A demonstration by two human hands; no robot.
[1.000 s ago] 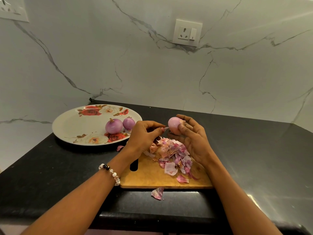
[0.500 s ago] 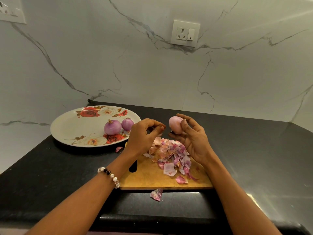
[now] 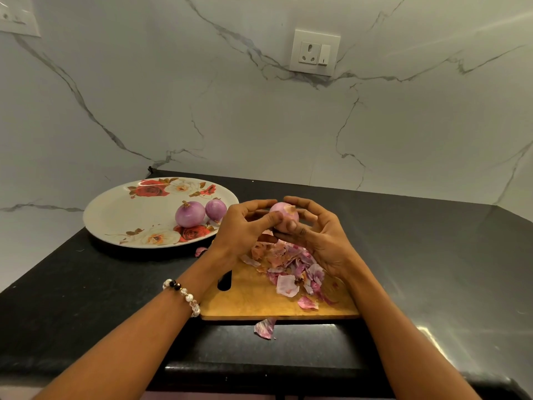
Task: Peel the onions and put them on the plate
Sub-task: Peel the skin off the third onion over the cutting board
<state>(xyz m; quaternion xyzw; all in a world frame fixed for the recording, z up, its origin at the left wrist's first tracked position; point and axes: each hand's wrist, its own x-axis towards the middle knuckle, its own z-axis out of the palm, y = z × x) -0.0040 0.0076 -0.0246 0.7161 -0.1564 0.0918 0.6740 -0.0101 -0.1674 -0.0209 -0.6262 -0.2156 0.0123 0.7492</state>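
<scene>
Onion [image 3: 284, 216] number three is held above the cutting board [image 3: 259, 301], gripped by both the left hand [image 3: 245, 226] and the right hand [image 3: 314, 235], while two peeled onions [image 3: 200, 213] lie on the plate [image 3: 115, 217]. It looks smooth, so I think it can slip from the fingers and roll over the counter [image 3: 432, 255]; also a dry piece near its top may stay on.

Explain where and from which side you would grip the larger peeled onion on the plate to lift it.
Grip the larger onion round its widest middle, coming from above. It sits upright with its stalk tip up; the smaller onion crowds its right, so place fingers front and back.
</scene>
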